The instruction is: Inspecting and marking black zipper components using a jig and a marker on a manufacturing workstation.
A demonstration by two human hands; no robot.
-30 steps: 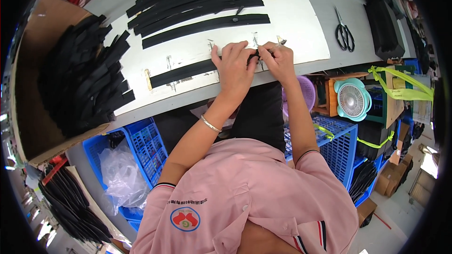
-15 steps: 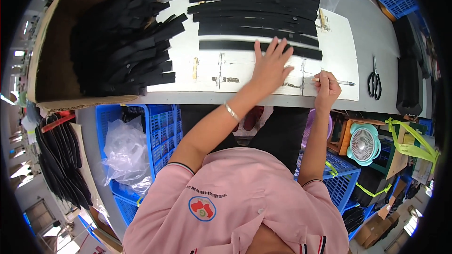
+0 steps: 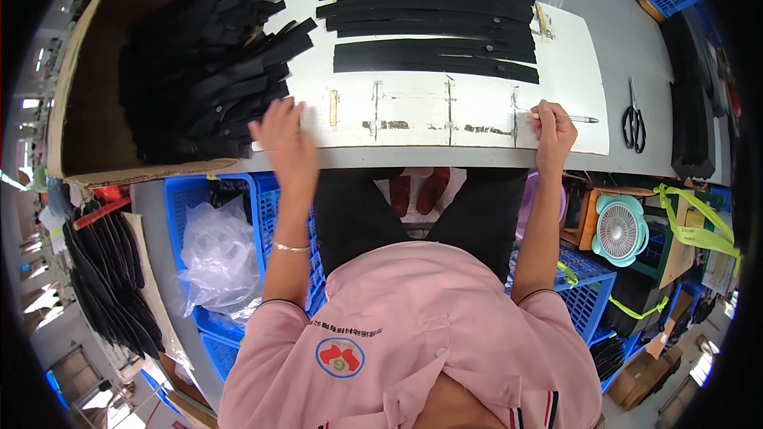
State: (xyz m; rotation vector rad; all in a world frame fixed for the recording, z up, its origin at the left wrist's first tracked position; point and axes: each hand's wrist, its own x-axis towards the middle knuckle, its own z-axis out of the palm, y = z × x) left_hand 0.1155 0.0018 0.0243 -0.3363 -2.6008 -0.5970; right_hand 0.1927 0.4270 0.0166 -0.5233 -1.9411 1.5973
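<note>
My left hand (image 3: 288,147), slightly smeared by motion, is at the near ends of the loose black fabric strips (image 3: 214,87) that spill out of the cardboard box. Its fingers are apart and hold nothing that I can see. A slim pen (image 3: 582,119) is gripped in my right hand (image 3: 554,135), over the right side of the white board (image 3: 413,115). Dark ruled lines, smudges and a small tan tape piece mark the board. Several black strips (image 3: 429,0) lie side by side across its far part, some with small round marks or studs.
The cardboard box (image 3: 87,71) stands at the left of the grey table (image 3: 636,56). Black-handled scissors (image 3: 633,123) lie to the right, near black blocks (image 3: 690,127). Below the edge are blue crates (image 3: 266,230), a plastic bag (image 3: 218,250) and a teal fan (image 3: 620,230).
My left hand has left the nearest strip on the board and swung left to the loose strips. That strip now lies farther away, against the others. The right hand keeps the pen.
</note>
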